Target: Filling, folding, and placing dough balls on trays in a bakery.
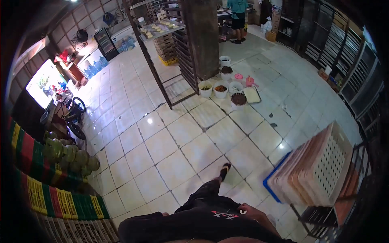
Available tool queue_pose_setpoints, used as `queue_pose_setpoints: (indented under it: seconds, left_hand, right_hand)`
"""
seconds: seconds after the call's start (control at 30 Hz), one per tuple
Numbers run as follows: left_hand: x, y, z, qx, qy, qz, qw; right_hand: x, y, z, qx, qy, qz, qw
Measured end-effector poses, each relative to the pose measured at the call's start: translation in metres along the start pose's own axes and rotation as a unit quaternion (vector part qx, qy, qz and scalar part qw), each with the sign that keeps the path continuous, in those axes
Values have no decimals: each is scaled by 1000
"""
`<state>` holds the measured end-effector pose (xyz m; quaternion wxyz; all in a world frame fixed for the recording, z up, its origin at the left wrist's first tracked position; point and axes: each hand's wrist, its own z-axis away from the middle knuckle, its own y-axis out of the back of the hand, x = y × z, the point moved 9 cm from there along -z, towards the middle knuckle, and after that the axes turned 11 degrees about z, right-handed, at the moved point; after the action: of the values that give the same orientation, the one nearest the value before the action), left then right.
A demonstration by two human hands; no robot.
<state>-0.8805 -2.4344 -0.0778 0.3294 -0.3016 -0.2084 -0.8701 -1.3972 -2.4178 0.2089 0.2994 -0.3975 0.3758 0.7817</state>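
Note:
My right hand (pixel 252 211) hangs beside the hem of my black shirt (pixel 182 222), its fingers curled. A small white thing (pixel 243 211) shows at those fingers; I cannot make out what it is. Of my left hand (pixel 165 214) only a sliver shows past the shirt's left side, and its fingers are hidden. One foot in a dark sandal (pixel 225 171) is stepped forward on the tiled floor (pixel 162 148).
A tall metal rack (pixel 188 60) holds a tray of pale dough pieces (pixel 160 28). White buckets (pixel 221 91) stand by a pillar (pixel 206 48). Stacked pinkish crates (pixel 312 166) are at right; green gas cylinders (pixel 73 156) and coloured crates (pixel 60 202) at left. Another person (pixel 238 16) stands far back.

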Motion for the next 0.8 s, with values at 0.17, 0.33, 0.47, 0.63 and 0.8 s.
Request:
queue_pose_setpoints:
  seconds: [0.17, 0.33, 0.47, 0.63, 0.8]
  left_hand:
    - [142, -13, -160, -168, -55, -9, 984]
    - [473, 84, -447, 69, -285, -206, 934]
    - [756, 92, -556, 183, -388, -333, 840]
    - [1009, 26, -623, 91, -292, -91, 948]
    - [940, -20, -716, 34, -303, -410, 860]
  right_hand:
    - [-53, 147, -29, -12, -97, -135, 986]
    - [166, 190, -89, 58, -168, -121, 977]
    - [117, 335, -94, 221, -61, 94, 969]
    - [166, 517, -119, 280, -172, 87, 940]
    - [216, 656, -150, 195, -144, -142, 960]
